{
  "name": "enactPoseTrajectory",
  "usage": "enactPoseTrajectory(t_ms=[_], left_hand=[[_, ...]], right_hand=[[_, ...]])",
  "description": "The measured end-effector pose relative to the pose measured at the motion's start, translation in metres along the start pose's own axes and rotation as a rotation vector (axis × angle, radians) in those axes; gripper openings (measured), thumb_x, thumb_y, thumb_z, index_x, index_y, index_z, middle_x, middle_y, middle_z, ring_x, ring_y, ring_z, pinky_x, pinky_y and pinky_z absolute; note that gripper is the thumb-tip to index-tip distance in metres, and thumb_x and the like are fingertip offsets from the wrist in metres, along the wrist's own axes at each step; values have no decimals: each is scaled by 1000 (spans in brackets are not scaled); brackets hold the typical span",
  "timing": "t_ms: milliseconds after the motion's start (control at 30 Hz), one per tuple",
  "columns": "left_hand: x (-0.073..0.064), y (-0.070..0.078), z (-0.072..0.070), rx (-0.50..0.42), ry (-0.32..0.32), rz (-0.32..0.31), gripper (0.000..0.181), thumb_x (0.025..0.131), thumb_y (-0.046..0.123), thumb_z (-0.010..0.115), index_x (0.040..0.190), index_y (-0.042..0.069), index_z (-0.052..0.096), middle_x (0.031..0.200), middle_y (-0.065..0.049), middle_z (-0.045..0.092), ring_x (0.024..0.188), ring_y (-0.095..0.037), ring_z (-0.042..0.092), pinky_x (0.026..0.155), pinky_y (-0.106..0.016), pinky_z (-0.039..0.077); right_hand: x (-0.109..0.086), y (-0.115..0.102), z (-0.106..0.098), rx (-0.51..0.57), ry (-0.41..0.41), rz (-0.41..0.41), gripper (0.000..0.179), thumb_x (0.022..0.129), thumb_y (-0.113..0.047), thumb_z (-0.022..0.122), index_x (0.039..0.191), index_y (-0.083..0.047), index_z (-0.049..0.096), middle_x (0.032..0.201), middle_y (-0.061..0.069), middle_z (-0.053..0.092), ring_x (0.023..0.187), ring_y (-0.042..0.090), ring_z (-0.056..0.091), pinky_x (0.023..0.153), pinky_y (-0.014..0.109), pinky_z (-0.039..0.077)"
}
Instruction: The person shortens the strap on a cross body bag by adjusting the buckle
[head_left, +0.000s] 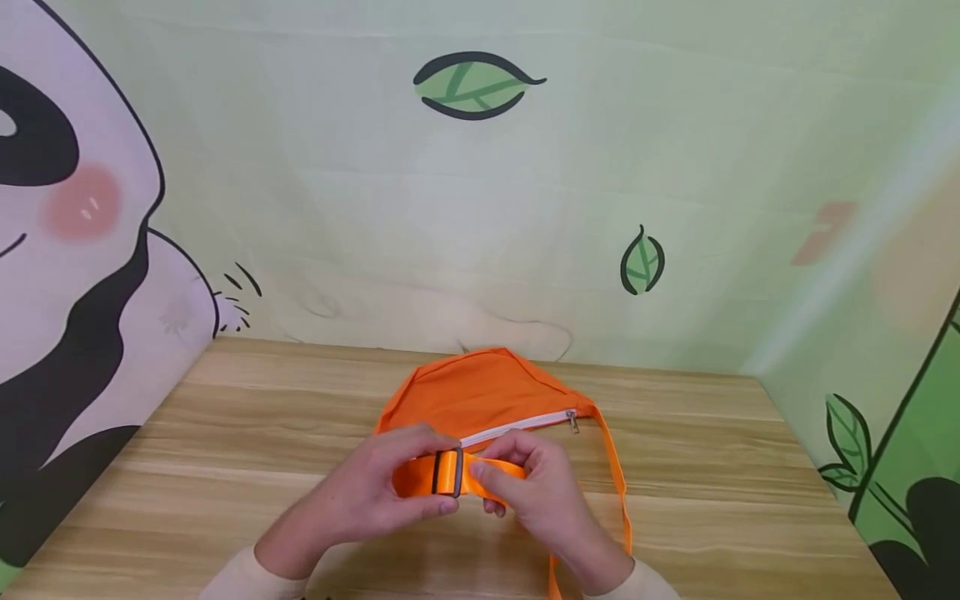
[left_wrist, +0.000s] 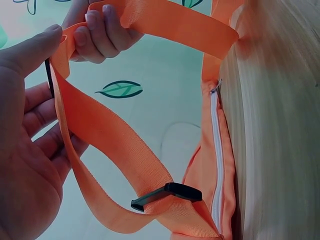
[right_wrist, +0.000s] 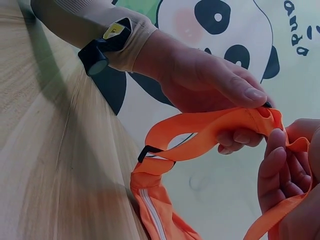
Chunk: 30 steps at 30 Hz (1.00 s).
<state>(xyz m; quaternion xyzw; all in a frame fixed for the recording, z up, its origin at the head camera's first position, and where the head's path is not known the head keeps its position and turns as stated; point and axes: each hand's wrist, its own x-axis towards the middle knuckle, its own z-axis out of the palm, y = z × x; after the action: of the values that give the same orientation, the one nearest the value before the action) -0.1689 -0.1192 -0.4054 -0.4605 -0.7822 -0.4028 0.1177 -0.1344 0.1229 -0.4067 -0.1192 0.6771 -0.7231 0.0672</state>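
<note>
An orange bag [head_left: 480,392] with a white zipper [head_left: 517,425] lies on the table. My left hand [head_left: 367,492] holds a black slide buckle [head_left: 458,473] at its edges, thumb below and fingers above, with orange webbing threaded through it. Just to the right, my right hand [head_left: 551,500] pinches the orange strap [head_left: 480,473] between thumb and fingers. In the left wrist view, the strap loops from the held buckle down to a second black buckle [left_wrist: 167,195] close to the bag. The right palm is mostly hidden.
A wood-grain table [head_left: 247,433] carries the bag. Behind it stands a pale green wall sheet [head_left: 337,167] printed with leaves and a panda. The strap's other run [head_left: 617,467] hangs from the bag's right corner toward the table's near side.
</note>
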Motion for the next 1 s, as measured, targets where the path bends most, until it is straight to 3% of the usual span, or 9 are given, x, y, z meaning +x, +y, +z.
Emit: enactPoseTrajectory(t_ms=[267,533,600,733,1000], left_hand=[[2,0,1,-35,-10,17,43,90,27,90,128,22,70,109,11,71,94,-5,64,85,-26,57],[-2,-4,-3,-65,-3,16,46,90,22,89,132,21,69,109,10,70,93,-6,63,85,-26,56],[-2,-4,-4,-55,-2,16,44,92,25,87,132,20,69,109,10,69,93,-5,63,85,-26,56],[-2,-4,-4,-49,-10,7,45,93,26,87,134,21,68,112,11,70,97,-6,64,88,-28,57],[-2,-4,-3,-65,-9,-4,45,94,24,86,135,21,68,118,10,72,105,-8,67,97,-31,59]], right_hand=[[1,2,2,-10,-5,-11,24,101,-9,75,107,12,67,86,-3,76,61,9,67,61,21,58],[-3,3,-15,-198,-48,-13,28,105,-16,70,117,10,74,102,14,79,82,6,67,79,20,57],[-4,4,-20,-195,-66,22,31,106,-17,70,120,10,73,103,14,80,83,7,66,79,19,57],[-5,4,-23,-149,-86,88,35,105,-21,71,122,9,73,97,1,79,82,9,66,76,19,57],[-3,6,-16,-41,-97,114,38,107,-20,68,121,16,66,81,-5,74,76,10,69,79,22,58]])
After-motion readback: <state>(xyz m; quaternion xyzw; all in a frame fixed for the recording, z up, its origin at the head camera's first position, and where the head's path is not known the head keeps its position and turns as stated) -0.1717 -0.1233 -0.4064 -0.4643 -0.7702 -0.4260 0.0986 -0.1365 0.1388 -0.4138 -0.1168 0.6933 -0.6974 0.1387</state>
